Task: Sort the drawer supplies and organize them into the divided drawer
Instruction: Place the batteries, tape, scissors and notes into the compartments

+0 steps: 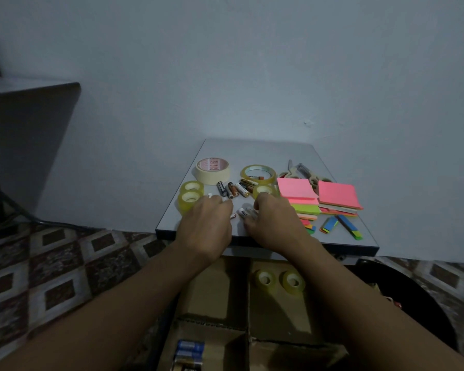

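A grey table (265, 151) stands against the wall, and below its near edge sits the divided cardboard drawer (212, 285). Two clear tape rolls (264, 279) lie in the drawer's far right compartment and blue batteries (189, 349) in its near left one. Pink sticky notes (296, 188) are piled on the table's right side, with scissors (292, 171) behind them. A masking tape roll (212, 171) lies at the back left. Loose batteries (232, 189) lie mid-table. The right hand (275, 223) pinches a white battery (243, 212). The left hand (205, 226) curls knuckles-up just beside it, and I cannot tell whether it holds anything.
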`<action>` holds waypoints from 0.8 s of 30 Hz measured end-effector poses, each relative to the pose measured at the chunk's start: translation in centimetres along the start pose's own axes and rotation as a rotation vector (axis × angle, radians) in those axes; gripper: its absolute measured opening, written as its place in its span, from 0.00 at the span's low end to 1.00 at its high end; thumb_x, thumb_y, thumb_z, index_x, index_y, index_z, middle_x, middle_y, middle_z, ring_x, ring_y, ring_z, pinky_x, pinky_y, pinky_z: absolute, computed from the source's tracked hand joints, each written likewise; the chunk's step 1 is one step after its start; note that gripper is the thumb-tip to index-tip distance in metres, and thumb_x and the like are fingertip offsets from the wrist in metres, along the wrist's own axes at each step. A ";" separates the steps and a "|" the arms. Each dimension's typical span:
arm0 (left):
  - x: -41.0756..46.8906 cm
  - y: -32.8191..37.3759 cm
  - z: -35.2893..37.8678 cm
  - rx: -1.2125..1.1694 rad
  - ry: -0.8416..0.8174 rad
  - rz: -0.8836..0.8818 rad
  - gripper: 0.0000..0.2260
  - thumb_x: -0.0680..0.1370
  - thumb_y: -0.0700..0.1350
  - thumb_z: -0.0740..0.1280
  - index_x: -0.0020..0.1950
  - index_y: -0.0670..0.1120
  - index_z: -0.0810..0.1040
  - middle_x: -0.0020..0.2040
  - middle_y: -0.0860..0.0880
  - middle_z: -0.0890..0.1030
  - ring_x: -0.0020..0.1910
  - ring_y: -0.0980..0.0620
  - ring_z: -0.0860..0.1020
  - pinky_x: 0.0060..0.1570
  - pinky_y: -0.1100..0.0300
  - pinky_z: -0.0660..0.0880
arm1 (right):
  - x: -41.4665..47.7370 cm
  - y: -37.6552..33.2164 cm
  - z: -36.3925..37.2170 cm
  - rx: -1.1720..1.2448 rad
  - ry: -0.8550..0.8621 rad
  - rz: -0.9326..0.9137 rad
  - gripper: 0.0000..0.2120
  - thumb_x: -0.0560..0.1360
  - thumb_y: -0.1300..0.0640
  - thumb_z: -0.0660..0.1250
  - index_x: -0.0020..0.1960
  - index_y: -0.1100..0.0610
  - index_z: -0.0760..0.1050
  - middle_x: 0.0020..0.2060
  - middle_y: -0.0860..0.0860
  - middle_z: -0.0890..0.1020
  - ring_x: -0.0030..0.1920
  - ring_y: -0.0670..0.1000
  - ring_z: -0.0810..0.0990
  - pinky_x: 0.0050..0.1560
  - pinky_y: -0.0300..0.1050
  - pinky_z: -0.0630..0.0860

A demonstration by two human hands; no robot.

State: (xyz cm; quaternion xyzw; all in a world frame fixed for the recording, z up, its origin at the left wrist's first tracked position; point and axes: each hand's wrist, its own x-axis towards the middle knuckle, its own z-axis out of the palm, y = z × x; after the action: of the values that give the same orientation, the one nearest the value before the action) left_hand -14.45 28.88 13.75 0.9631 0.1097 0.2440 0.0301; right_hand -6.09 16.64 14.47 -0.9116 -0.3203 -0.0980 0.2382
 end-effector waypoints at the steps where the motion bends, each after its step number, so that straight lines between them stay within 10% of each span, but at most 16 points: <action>1: -0.1 -0.1 0.0 -0.007 -0.006 0.006 0.09 0.81 0.43 0.65 0.61 0.45 0.78 0.56 0.47 0.78 0.54 0.50 0.74 0.42 0.61 0.64 | 0.0 0.1 0.1 -0.004 -0.002 -0.001 0.10 0.75 0.51 0.67 0.45 0.56 0.70 0.40 0.51 0.74 0.38 0.49 0.71 0.30 0.39 0.61; 10: -1.0 -1.1 -0.2 -0.140 -0.034 -0.068 0.05 0.79 0.44 0.67 0.50 0.43 0.80 0.47 0.48 0.79 0.42 0.53 0.74 0.36 0.56 0.72 | -0.1 0.4 0.4 -0.027 0.007 -0.013 0.10 0.74 0.50 0.67 0.44 0.55 0.70 0.42 0.53 0.75 0.40 0.51 0.73 0.30 0.40 0.61; 19: 0.0 -1.6 -0.8 -0.217 -0.146 -0.215 0.14 0.76 0.44 0.72 0.62 0.46 0.81 0.53 0.46 0.83 0.50 0.48 0.80 0.45 0.55 0.78 | 0.6 0.0 -1.4 0.012 -0.201 0.053 0.09 0.72 0.55 0.70 0.45 0.61 0.78 0.39 0.54 0.78 0.42 0.54 0.77 0.31 0.42 0.67; 24: 1.3 -1.3 -0.9 -0.223 -0.247 -0.237 0.06 0.73 0.39 0.71 0.49 0.40 0.82 0.44 0.44 0.82 0.45 0.46 0.79 0.39 0.51 0.79 | 1.4 -0.4 -2.3 0.048 -0.316 0.107 0.08 0.73 0.55 0.71 0.46 0.60 0.78 0.42 0.55 0.80 0.42 0.51 0.77 0.32 0.41 0.70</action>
State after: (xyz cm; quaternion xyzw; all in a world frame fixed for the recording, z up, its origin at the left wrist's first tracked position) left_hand -14.02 30.43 15.02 0.9567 0.1902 0.1294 0.1782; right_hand -5.31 16.51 17.04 -0.9255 -0.3071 0.0672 0.2114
